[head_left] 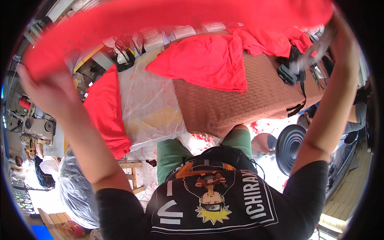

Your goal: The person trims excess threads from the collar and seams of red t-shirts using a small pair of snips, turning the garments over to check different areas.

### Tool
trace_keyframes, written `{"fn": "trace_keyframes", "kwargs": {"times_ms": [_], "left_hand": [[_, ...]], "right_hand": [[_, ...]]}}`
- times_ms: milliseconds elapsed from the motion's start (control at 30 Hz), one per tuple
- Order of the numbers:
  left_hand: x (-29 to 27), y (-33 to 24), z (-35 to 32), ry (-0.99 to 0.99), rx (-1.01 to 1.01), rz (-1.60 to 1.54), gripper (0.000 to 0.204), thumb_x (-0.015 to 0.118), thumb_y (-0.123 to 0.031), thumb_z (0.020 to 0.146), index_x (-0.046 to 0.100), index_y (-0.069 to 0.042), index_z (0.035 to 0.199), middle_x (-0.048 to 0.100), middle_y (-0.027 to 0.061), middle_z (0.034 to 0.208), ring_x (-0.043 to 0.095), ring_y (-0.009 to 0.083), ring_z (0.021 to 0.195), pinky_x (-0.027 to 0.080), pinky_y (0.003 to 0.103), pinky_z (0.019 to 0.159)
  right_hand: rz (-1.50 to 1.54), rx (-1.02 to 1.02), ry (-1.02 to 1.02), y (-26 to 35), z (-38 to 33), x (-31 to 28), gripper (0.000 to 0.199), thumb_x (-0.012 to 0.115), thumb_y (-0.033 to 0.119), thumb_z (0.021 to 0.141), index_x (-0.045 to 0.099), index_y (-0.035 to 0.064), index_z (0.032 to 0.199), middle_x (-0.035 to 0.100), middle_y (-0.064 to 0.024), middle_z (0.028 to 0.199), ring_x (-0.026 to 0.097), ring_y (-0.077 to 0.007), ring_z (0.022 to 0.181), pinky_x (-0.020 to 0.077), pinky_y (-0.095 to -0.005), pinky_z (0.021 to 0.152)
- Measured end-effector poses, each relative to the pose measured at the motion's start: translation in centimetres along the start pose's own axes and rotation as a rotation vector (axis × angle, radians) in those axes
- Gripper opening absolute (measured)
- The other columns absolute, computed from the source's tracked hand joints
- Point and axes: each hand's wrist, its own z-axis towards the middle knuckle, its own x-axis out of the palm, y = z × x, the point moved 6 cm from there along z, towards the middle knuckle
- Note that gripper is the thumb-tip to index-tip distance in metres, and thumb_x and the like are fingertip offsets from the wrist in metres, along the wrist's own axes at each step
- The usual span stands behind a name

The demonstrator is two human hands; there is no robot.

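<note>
I hold a red cloth (pixel 172 18) stretched wide across the top of the view, lifted above the table. My left hand (pixel 42 90) grips its left end, fingers closed on the fabric. My right hand (pixel 340 38) is raised at the cloth's right end and appears to grip it there; the hand is blurred. Below the cloth, a folded red garment (pixel 208 62) lies on a brown textured pad (pixel 236 102). More red cloth (pixel 276 42) is heaped at the pad's far right.
A stack of red fabric (pixel 105 110) rests on the plastic-covered table (pixel 148 104) at left. A black device with straps (pixel 289 74) lies on the pad. A black round disc (pixel 289 148) stands at right. A plastic-wrapped bundle (pixel 76 192) and wooden stool (pixel 132 176) sit lower left.
</note>
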Motion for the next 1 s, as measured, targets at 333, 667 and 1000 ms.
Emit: {"fn": "trace_keyframes", "kwargs": {"times_ms": [333, 667, 1000], "left_hand": [[-21.7, 15.1, -28.4, -0.441, -0.922, 0.576, 0.044, 0.055, -0.024, 0.093, 0.047, -0.001, 0.13, 0.058, 0.0108, 0.119, 0.051, 0.0261, 0.118, 0.035, 0.037, 0.104], [4.1, 16.5, -33.1, 1.171, -0.124, 0.591, 0.027, 0.071, -0.015, 0.079, 0.068, -0.009, 0.105, 0.061, 0.0056, 0.112, 0.055, 0.0269, 0.109, 0.043, 0.04, 0.093], [6.0, 22.6, -34.9, 1.227, -0.342, 0.625, 0.013, 0.066, -0.013, 0.083, 0.066, -0.006, 0.093, 0.064, 0.0045, 0.096, 0.059, 0.0266, 0.091, 0.049, 0.037, 0.08]], "right_hand": [[-0.678, 0.648, 0.92, -11.9, -16.4, -6.4, 0.025, 0.044, 0.016, 0.1, 0.054, 0.0039, 0.119, 0.065, -0.0048, 0.097, 0.061, -0.0086, 0.058, 0.0424, -0.0191, 0.045], [-1.19, 0.706, 1.131, -15.9, -11.5, -10.7, 0.023, 0.043, 0.009, 0.097, 0.057, 0.0079, 0.115, 0.058, -0.0017, 0.078, 0.052, -0.0082, 0.052, 0.0415, -0.0237, 0.049], [-0.566, 0.651, 0.724, -20.8, -17.9, -10.4, 0.018, 0.058, 0.015, 0.093, 0.066, 0.0064, 0.106, 0.059, 0.0025, 0.072, 0.044, -0.0035, 0.055, 0.0362, -0.021, 0.051]]}}
